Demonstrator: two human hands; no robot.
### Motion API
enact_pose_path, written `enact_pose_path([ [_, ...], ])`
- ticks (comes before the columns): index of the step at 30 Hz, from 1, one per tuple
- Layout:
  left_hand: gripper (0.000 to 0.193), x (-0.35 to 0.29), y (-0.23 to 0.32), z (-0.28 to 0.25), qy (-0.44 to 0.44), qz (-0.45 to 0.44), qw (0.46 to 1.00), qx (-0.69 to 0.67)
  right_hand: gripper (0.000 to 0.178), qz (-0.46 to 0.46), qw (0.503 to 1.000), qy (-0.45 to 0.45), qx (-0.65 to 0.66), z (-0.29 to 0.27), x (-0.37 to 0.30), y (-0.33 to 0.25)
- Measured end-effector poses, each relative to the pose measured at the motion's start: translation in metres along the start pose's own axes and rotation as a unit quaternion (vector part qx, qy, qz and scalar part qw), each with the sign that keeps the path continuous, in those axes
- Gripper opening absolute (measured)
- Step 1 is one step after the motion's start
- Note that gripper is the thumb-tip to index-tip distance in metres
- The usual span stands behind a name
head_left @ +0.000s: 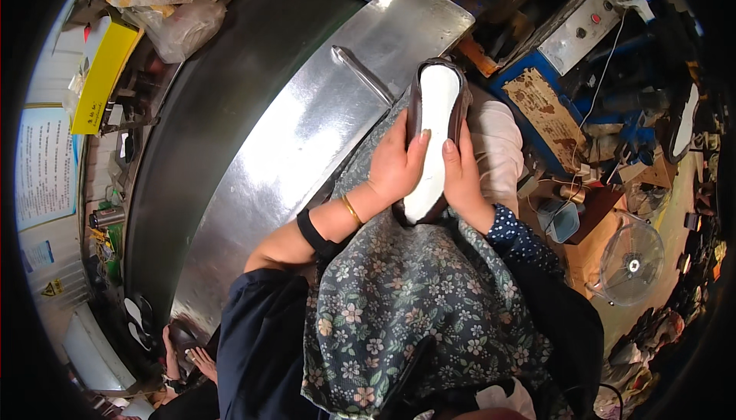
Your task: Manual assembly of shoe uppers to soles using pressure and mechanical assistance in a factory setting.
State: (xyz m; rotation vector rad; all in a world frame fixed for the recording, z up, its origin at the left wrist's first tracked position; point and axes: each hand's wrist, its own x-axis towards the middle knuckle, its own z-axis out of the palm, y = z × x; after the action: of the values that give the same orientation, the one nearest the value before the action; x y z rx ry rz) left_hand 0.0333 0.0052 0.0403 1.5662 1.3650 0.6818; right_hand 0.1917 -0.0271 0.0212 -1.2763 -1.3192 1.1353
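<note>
A dark brown shoe (417, 102) rests bottom up over my lap, its white inner sole (438, 163) facing me. My left hand (399, 161) grips its left side, the thumb lying on the white sole. On the opposite side my right hand (464, 178) is wrapped round the brown edge, thumb also against the sole. Both hands hide part of the upper. Beneath them spreads a dark floral apron (414, 290). A slim metal hand tool (362, 75) lies on the shiny metal ledge (268, 144) to the left.
Beyond the ledge runs a dark belt (207, 144). At lower left, another person's hands (203, 362) touch a dark shoe (184, 336). On the right stand a blue machine with a button panel (586, 25) and a round fan (633, 247). A yellow box (107, 75) is far left.
</note>
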Motion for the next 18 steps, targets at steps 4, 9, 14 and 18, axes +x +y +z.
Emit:
enact_pose_path([
  [4, 0.089, -0.043, -0.014, 0.014, 0.006, 0.032, 0.974, -0.223, 0.062, 0.023, 0.997, -0.012, 0.079, -0.012, 0.005, 0.003],
  [9, 0.064, -0.031, 0.013, -0.04, -0.12, -0.132, 0.885, -0.431, 0.069, 0.097, 0.99, -0.102, 0.026, -0.039, 0.059, -0.019],
  [14, 0.089, -0.038, -0.032, -0.093, 0.136, -0.035, 0.985, 0.097, 0.043, 0.015, 0.992, 0.041, -0.122, -0.212, 0.115, -0.046],
  [18, 0.104, -0.106, -0.091, -0.109, 0.098, 0.052, 0.924, 0.366, 0.041, -0.107, 0.774, 0.24, -0.576, -0.391, 0.114, -0.114],
])
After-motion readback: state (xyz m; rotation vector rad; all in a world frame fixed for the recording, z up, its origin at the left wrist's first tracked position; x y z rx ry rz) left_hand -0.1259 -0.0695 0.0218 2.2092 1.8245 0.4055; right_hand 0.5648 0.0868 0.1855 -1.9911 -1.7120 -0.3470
